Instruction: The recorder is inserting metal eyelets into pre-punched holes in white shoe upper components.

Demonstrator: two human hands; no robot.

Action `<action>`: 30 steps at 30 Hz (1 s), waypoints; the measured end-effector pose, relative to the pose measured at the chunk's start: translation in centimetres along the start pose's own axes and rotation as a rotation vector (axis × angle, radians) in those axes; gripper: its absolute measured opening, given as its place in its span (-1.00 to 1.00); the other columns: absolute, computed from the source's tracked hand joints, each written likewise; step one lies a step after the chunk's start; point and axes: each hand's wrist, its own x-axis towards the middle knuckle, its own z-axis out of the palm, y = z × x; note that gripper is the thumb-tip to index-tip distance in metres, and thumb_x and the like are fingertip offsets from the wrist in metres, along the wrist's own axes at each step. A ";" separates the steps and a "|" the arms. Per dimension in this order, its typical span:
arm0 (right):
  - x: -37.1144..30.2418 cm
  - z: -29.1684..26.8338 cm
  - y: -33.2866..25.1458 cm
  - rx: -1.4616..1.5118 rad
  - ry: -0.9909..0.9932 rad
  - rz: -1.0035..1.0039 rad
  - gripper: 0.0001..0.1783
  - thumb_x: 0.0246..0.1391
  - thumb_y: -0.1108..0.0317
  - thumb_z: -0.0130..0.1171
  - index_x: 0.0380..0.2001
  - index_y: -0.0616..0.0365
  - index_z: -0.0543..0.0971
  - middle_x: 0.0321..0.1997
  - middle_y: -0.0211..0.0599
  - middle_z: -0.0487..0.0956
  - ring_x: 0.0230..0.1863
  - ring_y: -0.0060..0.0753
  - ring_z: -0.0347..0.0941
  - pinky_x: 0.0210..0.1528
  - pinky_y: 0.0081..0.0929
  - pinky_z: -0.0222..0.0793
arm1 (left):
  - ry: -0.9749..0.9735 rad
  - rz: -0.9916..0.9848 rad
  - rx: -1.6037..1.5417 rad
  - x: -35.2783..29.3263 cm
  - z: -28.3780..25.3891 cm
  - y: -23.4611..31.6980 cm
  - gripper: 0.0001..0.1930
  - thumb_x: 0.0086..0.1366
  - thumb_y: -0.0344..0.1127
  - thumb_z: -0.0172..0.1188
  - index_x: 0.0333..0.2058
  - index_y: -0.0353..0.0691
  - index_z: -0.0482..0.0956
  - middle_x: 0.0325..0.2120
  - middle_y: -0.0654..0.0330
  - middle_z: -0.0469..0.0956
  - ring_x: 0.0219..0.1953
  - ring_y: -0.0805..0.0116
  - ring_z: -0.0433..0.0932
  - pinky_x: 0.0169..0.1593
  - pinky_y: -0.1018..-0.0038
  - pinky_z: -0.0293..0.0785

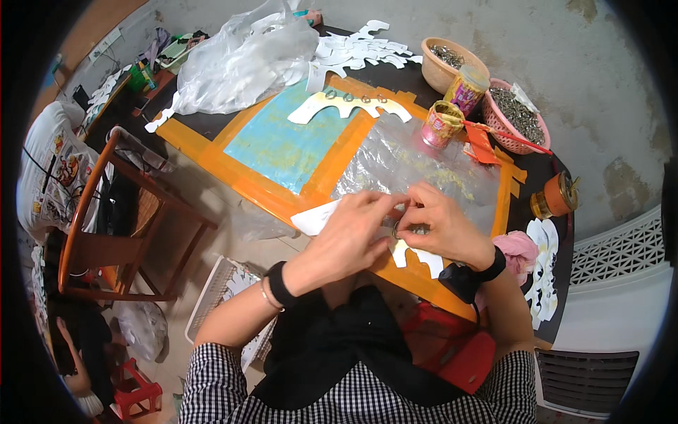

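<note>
At the near edge of a taped tabletop (522, 203), a person's left hand (357, 230) and right hand (439, 225) meet over a white scalloped strip (429, 261), apparently fitting a small metal ring (395, 230) to it; the next move seems to call for a steady, precise fingertip hold. Thumbs and forefingers are pinched close around the ring (partly hidden, so I cannot tell which hand grips it). The strip lies beneath the fingers, its cut-out side showing below the right hand, toward the tabletop's near edge.
</note>
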 end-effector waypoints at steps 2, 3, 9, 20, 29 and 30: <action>-0.2 0.3 -0.1 0.020 0.048 -0.002 -0.91 -0.17 0.46 0.36 -0.55 0.17 0.62 -0.33 -0.29 0.42 -0.16 -0.16 0.39 -0.08 -0.26 0.35 | -0.018 -0.030 0.013 0.0 1.0 -0.1 -0.32 0.08 -0.46 0.37 0.22 -0.16 0.38 -0.07 0.16 0.63 0.07 0.03 0.45 0.17 0.19 0.35; -0.2 0.4 0.0 0.019 0.051 0.002 -0.91 -0.17 0.46 0.36 -0.55 0.17 0.62 -0.33 -0.29 0.42 -0.16 -0.16 0.39 -0.08 -0.26 0.35 | -0.021 -0.027 0.010 0.0 1.1 -0.1 -0.32 0.08 -0.46 0.37 0.22 -0.16 0.38 -0.07 0.16 0.63 0.07 0.03 0.45 0.17 0.19 0.35; -0.2 0.3 -0.2 -0.006 0.075 -0.045 -0.89 -0.18 0.48 0.34 -0.55 0.16 0.57 -0.35 -0.30 0.38 -0.18 -0.17 0.38 -0.11 -0.24 0.31 | 0.032 -0.102 -0.016 -0.1 1.8 0.0 -0.35 0.06 -0.43 0.38 0.18 -0.14 0.40 -0.18 0.25 0.65 0.00 0.10 0.45 0.13 0.21 0.35; -0.6 0.4 -1.1 -0.362 0.061 -0.426 -0.81 -0.21 0.41 0.34 -0.54 0.18 0.50 -0.31 -0.32 0.40 -0.18 -0.22 0.40 -0.18 -0.29 0.36 | 0.016 0.008 0.030 -0.3 1.8 -1.1 -0.81 0.07 -0.42 0.36 -0.28 -0.17 0.72 -0.21 0.26 0.69 0.04 0.11 0.49 0.10 0.23 0.33; -2.0 0.3 -0.7 -0.277 0.064 -0.254 -0.86 -0.10 0.39 0.35 -0.50 0.12 0.56 -0.33 -0.37 0.43 -0.20 -0.25 0.41 -0.18 -0.33 0.33 | 0.079 0.159 0.109 -0.9 2.3 -1.5 -0.77 0.05 -0.40 0.44 -0.26 -0.11 0.72 -0.08 0.32 0.67 0.08 0.17 0.52 0.13 0.22 0.37; -2.2 0.3 -0.7 -0.280 0.069 -0.251 -0.86 -0.10 0.39 0.35 -0.50 0.12 0.56 -0.33 -0.37 0.43 -0.20 -0.25 0.41 -0.18 -0.33 0.33 | 0.075 0.164 0.108 -0.9 2.4 -1.4 -0.77 0.05 -0.40 0.44 -0.26 -0.11 0.72 -0.08 0.32 0.67 0.08 0.17 0.52 0.13 0.22 0.37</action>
